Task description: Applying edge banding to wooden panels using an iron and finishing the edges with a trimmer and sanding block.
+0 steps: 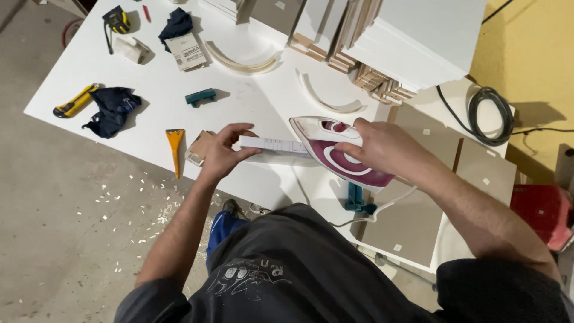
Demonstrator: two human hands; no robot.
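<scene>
My left hand point(224, 151) pinches the left end of a narrow white board strip point(272, 145) standing on edge at the front of the white table point(143, 66). My right hand point(382, 149) grips the handle of a white and magenta clothes iron point(335, 157), whose tip rests against the strip's right end. The iron's white cord point(382, 206) runs down off the table edge. A small wood block point(200, 146) lies under my left hand.
An orange scraper point(175, 149), teal clamp point(200, 96), yellow utility knife point(75, 101) and dark cloth point(112, 109) lie to the left. Two curved white strips point(242, 63) lie behind. Stacked white panels point(406, 42) stand at the back right. A black cable coil point(490, 113) sits beyond grey boards point(418, 203).
</scene>
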